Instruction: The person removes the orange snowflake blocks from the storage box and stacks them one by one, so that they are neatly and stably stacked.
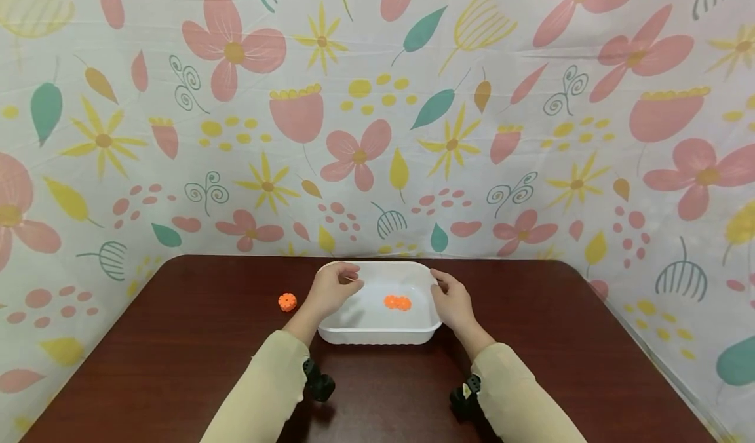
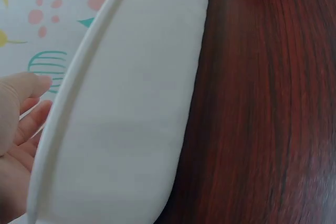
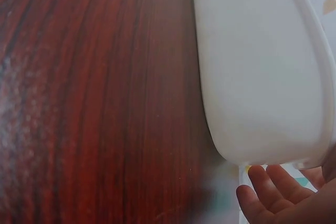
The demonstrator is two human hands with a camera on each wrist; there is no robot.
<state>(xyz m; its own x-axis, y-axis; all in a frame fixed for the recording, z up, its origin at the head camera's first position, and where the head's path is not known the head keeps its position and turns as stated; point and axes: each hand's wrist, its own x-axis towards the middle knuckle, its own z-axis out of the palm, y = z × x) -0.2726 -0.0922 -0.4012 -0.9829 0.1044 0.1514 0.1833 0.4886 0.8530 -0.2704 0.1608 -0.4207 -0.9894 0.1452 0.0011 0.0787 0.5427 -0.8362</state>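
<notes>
In the head view, a white rectangular tray point(image 1: 377, 336) sits on the dark table. Two small orange scalloped pieces point(image 1: 398, 303) lie side by side on its floor. My left hand point(image 1: 331, 291) is over the tray's left side, its thumb and fingers slightly bent and apart. No held thing can be made out there; the left wrist view shows the hand point(image 2: 21, 124) beyond the tray's rim. At the right end, my right hand point(image 1: 453, 302) grips the rim, with its thumb at the inner edge. Its fingers point(image 3: 270, 184) show beside the tray's end wall in the right wrist view.
Another orange scalloped piece point(image 1: 287, 302) lies on the table left of the tray, close to my left wrist. The brown wooden table point(image 1: 194, 338) runs back to a floral cloth point(image 1: 366, 102) hanging behind it.
</notes>
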